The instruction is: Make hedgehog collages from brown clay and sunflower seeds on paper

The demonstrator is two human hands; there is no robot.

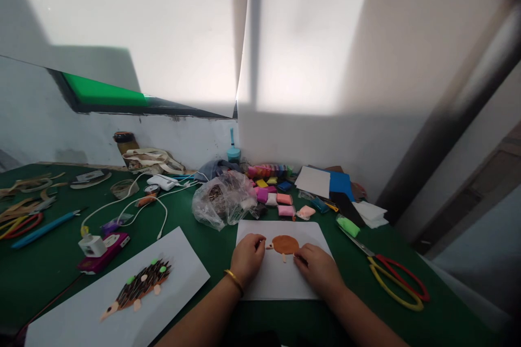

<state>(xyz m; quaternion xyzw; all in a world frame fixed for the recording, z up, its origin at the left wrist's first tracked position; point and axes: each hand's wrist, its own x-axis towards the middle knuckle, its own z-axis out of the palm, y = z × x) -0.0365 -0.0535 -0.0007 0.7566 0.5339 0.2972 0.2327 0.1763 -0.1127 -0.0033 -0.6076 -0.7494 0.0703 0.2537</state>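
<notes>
In front of me lies a white sheet of paper with a flat brown clay oval on it. A small pale snout with dark spots joins the oval's left side, and a pale clay leg hangs below. My left hand rests on the sheet left of the snout, thumb and finger pinched together; what is between them is hidden. My right hand is closed at the oval's lower right edge, its fingertips near a pale bit there. Whether it grips that bit is unclear.
On the left lies another sheet with a finished-looking hedgehog figure. Behind are a plastic bag of dark spiky pieces and several colored clay packs. Scissors lie right, a charger on a pink power bank left.
</notes>
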